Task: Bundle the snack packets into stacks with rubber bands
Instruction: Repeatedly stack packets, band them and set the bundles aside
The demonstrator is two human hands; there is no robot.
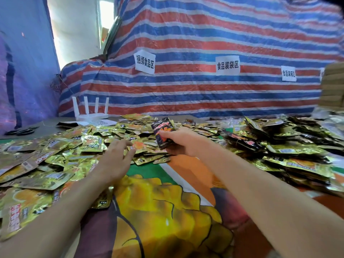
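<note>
The right grip (181,141) clamped and the left grip (115,157) spread apart reach over the bench (186,170), where gold snack packets (55,155) lie heaped left, far and right, the right holding a stack of dark packets (163,135) mid-bench, the left's fingertips at an orange packet (139,146)

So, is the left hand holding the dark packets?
No, the right hand grips the dark packets, while the left hand lies open over the gold packets.

Lit brightly by daylight from a blown-out opening (106,15) upper left; glared off gold foil packets (92,143); bowed at edges by wide-angle distortion; smeared soft along right edge.
</note>
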